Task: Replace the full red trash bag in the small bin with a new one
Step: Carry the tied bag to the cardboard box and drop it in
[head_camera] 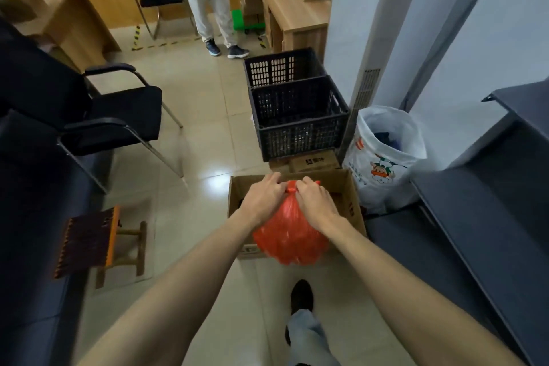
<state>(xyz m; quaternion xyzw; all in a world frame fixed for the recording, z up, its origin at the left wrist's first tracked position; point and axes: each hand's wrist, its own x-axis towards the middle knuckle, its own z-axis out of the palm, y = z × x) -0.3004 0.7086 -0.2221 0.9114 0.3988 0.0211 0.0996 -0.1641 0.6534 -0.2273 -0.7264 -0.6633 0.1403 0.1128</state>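
A full red trash bag (289,236) hangs in front of me, over the near edge of an open cardboard box (350,205). Its top is gathered into a knot between my hands. My left hand (264,197) grips the gathered neck from the left, and my right hand (316,202) grips it from the right. Both hands press against the bag's upper part. The small bin is not in view.
Two stacked black plastic crates (300,116) stand behind the box, with a white printed bag (383,157) to their right. Black chairs (118,116) and a small wooden stool (98,241) line the left. Dark shelving (490,217) runs on the right. A person (211,0) stands farther back.
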